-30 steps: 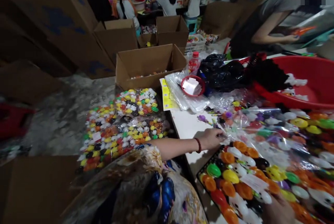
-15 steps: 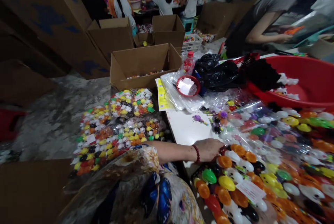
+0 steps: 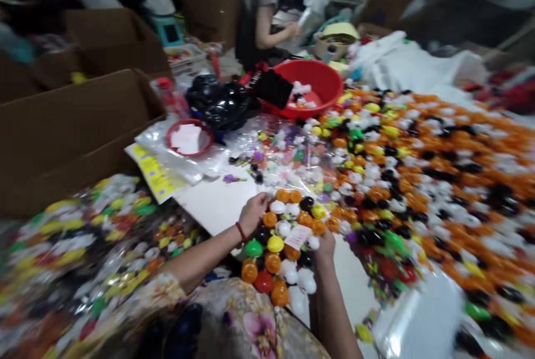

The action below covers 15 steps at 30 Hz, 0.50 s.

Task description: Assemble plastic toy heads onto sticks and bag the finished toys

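Note:
A packed batch of small plastic toys (image 3: 273, 245), seemingly in a clear bag, lies tilted at the table's near edge against my lap. Orange, white, black, yellow and green pieces show, with a white paper label (image 3: 297, 236) on top. My left hand (image 3: 254, 215), with a dark red bead bracelet at the wrist, grips its upper left edge. On the opposite side, my right hand (image 3: 326, 245) holds the right edge, its fingers partly hidden by the toys. Beyond them, clear plastic bags (image 3: 288, 164) lie over more small toys.
A large heap of loose toys (image 3: 418, 158) covers the right side. Behind are a red basin (image 3: 324, 88), a black plastic bag (image 3: 219, 100) and a small red bowl (image 3: 190, 137) of paper labels. Filled bags (image 3: 96, 225) and a cardboard box (image 3: 75, 141) stand left. A co-worker (image 3: 261, 13) sits beyond.
The view has swung right, bringing the toy heap into sight. My right hand, mostly covered before, now shows at the bag's right edge. The left hand keeps its hold.

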Tool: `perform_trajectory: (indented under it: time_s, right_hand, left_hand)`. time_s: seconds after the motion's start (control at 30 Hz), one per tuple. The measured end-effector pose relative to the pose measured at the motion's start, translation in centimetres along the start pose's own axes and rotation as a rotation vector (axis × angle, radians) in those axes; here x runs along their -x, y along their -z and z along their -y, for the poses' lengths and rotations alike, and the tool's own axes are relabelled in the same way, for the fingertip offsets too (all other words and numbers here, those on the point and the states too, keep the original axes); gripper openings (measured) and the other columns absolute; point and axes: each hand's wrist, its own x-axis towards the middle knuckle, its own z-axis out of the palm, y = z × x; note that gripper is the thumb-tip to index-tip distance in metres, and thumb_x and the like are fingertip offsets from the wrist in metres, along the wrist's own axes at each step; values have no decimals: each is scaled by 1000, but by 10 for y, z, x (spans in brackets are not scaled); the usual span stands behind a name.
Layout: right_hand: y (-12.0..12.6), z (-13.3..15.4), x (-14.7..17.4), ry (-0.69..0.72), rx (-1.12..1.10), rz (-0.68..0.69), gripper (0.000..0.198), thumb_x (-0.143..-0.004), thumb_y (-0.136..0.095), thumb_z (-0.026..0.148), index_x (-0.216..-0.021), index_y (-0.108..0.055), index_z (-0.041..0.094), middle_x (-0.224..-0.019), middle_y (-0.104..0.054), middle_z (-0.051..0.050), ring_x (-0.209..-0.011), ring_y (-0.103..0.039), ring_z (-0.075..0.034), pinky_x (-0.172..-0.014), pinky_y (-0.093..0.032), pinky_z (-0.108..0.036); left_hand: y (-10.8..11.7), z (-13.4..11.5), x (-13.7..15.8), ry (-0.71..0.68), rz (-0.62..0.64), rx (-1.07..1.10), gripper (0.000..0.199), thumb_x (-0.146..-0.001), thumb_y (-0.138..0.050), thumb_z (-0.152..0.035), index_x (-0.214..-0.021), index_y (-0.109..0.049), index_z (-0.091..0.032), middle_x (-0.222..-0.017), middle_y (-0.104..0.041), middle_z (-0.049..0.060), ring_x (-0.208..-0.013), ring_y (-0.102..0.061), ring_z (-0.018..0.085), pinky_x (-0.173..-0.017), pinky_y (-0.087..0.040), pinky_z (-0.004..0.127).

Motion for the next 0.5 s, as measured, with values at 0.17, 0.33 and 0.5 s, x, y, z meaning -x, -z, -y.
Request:
perform_trajectory:
  time_s: [0.17,0.33,0.5]
  right_hand:
    - [-5,3,7,-157,-352,17,21,-47,-69,31,-66,-67,20,-66,-69,1,-64,-59,-18,-62,-48,-29]
    - [4,6,10,-165,-291,81,15,-50,-67,27,-63,-65,19,-64,-68,-1,-63,-58,-18,-59,-47,-28]
    - [21,-10,9,-74,29,206,13,-57,-65,27,-67,-65,20,-65,-68,0,-65,-58,-19,-61,-45,-28]
  left_hand:
    - [-1,3,-8,-57,37,64,23,-77,-59,-41,-70,-57,-19,-66,-59,-3,-66,-54,15,-63,-43,24]
    - [6,-6,-1,-102,12,-35,41,-78,-50,-59,-62,-42,-21,-57,-44,-6,-60,-44,13,-57,-36,25]
    - [14,-15,6,-124,95,-209,45,-79,-42,-63,-61,-41,-22,-57,-43,-5,-60,-42,13,-57,-33,25]
